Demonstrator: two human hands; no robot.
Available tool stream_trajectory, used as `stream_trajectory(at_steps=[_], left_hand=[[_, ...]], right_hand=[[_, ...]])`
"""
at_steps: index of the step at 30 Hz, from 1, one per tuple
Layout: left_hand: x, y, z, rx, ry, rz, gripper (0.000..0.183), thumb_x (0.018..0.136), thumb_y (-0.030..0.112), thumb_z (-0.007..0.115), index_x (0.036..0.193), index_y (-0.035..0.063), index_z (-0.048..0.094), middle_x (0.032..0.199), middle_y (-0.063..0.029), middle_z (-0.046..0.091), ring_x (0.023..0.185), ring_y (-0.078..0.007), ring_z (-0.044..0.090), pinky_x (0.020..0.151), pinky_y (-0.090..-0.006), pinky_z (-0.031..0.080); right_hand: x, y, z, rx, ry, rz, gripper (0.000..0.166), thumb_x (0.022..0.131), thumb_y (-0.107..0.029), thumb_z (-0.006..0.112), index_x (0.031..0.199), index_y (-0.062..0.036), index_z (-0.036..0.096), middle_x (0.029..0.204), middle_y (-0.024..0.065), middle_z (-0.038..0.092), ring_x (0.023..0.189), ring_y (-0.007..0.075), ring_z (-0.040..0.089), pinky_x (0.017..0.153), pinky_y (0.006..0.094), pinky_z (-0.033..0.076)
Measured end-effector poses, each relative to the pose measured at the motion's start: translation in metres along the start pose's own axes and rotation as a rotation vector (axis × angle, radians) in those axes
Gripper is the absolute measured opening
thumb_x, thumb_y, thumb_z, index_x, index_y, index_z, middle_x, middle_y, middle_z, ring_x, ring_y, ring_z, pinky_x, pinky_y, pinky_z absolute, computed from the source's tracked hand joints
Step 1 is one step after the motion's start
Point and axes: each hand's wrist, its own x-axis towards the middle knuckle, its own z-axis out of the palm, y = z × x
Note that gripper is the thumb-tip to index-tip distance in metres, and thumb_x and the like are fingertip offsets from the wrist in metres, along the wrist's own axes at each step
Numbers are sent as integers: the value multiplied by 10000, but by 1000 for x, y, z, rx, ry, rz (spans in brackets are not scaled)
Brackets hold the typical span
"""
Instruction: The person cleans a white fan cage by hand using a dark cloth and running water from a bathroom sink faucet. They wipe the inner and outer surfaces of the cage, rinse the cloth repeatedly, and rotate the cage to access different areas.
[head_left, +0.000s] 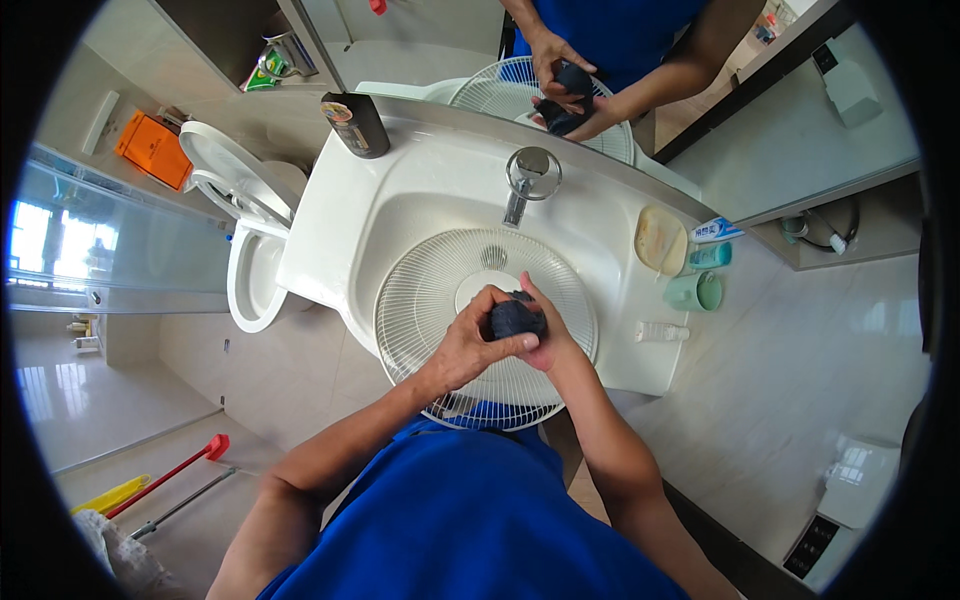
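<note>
A bunched dark cloth is held between both hands above a white wire fan guard. My left hand grips it from the left, with the thumb across its lower side. My right hand cups it from the right, some fingers hidden behind it. The round fan guard rests over the washbasin, its near edge against the blue clothing at my waist. A chrome faucet stands just beyond the guard. The mirror shows the same hands and cloth.
A dark bottle stands at the basin's back left corner. At the right are a soap dish, a green mug, a teal bottle and white tubes. A toilet is left of the basin.
</note>
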Motion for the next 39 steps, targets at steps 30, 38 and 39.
stream_trajectory(at_steps=[30,38,39], left_hand=[[76,-47,-76,-38,521,-176,195,887,-11,428,865,36,616,703,-24,537,568,-88,464,509,-242,407],[92,-73,-63,43,716,-236,184,852,-10,413,775,41,573,646,-16,496,521,-103,423,453,-280,364],[96,-67,-61,52,720,-220,178,859,-7,421,782,41,575,642,-16,490,517,-102,418,448,-280,361]], right_hand=[[52,28,51,-1516,291,-606,288,756,-157,742,916,41,607,834,231,686,773,412,685,726,479,540],[46,31,31,-1747,424,-725,389,752,-148,777,996,35,535,882,317,661,815,440,690,703,498,556],[44,28,35,-1756,431,-717,403,755,-154,781,1008,33,529,911,313,660,826,441,689,710,491,558]])
